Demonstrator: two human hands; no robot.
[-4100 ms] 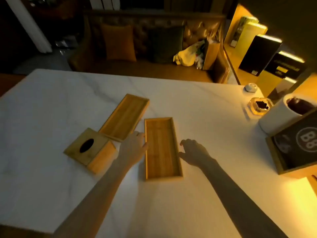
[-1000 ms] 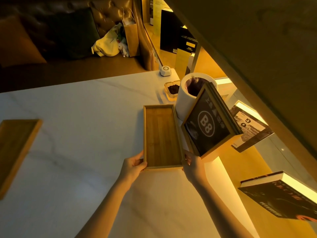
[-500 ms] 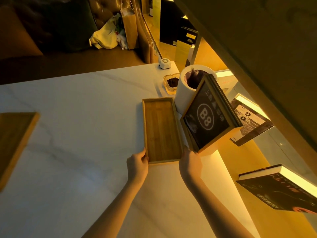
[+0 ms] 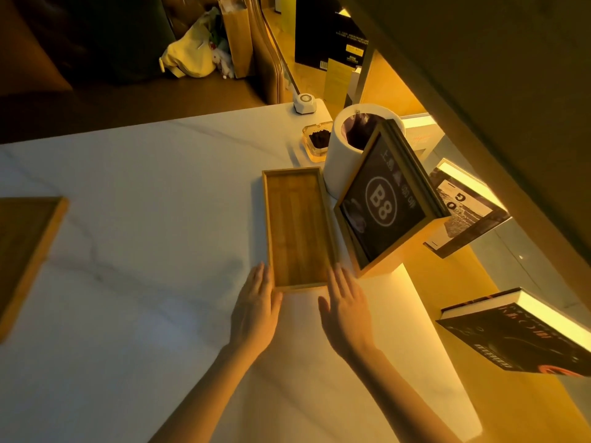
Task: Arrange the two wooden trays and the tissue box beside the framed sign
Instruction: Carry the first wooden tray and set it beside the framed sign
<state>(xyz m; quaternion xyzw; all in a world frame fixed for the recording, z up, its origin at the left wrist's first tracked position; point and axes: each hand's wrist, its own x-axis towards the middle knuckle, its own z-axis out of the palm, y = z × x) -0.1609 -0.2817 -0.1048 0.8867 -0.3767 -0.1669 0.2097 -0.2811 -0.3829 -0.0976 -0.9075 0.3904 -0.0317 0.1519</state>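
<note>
Both your hands are flat and unclenched, holding nothing: left hand [image 4: 256, 310] and right hand [image 4: 347, 310] fingertips sit at the first tray [image 4: 297, 228] near corners. It lies just beside the framed sign [image 4: 382, 203]. Risk: push further past your right fingertips and the tray edge likely knocks the tilted sign. The second tray [image 4: 25, 251] is well left of your left fingers; the tissue box is out of view.

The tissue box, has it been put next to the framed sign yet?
No, only one wooden tray lies beside the framed sign; no tissue box shows anywhere in the head view.
</note>
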